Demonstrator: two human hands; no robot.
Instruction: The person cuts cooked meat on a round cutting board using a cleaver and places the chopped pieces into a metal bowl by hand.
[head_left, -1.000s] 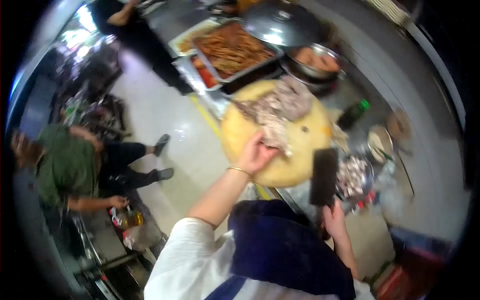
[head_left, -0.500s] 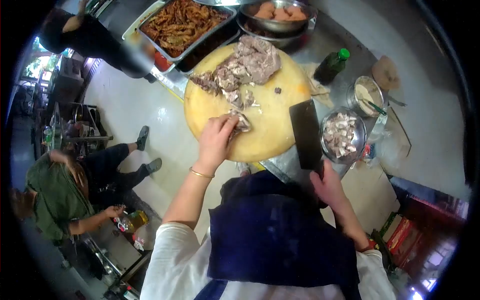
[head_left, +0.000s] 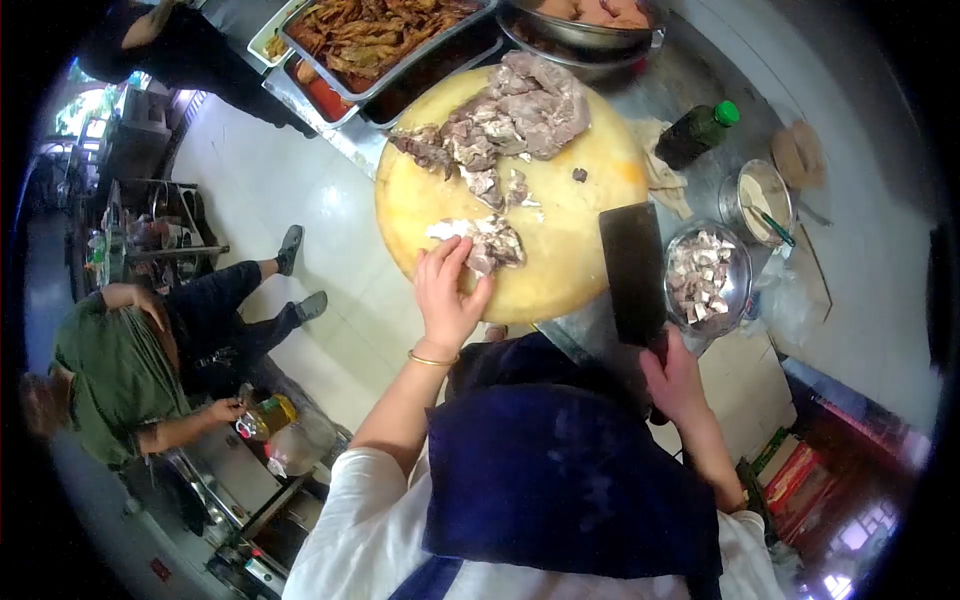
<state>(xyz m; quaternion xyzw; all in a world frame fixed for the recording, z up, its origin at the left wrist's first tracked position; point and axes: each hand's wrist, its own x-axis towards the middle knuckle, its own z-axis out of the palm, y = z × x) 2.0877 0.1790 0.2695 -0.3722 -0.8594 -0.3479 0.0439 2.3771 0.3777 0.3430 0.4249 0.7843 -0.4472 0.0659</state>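
Observation:
My left hand (head_left: 450,300) rests at the near left of a round yellow cutting board (head_left: 570,230), fingers apart. Its fingertips reach a small chunk of cooked meat (head_left: 497,245) with pale bits beside it. Whether they press on the meat is hard to tell. My right hand (head_left: 678,380) is wrapped round the handle of a wide dark cleaver (head_left: 632,270), whose blade lies over the board's right edge. Farther back on the board sits a large piece of cooked meat (head_left: 540,105) with smaller torn pieces. To the cleaver's right, a metal bowl (head_left: 742,300) holds cut meat cubes.
Trays of brown braised food (head_left: 375,45) stand behind the board, with metal basins (head_left: 590,35) beside them. On the right are a green-capped bottle (head_left: 698,135), a cloth (head_left: 662,180) and a container with a green-handled utensil (head_left: 768,205). A seated person (head_left: 120,370) is at left; another stands behind.
My left hand has loosened from the meat chunk, its fingers spreading, and the chunk now lies more exposed with pale bits beside it. The cleaver stays in my right hand. The view has shifted slightly.

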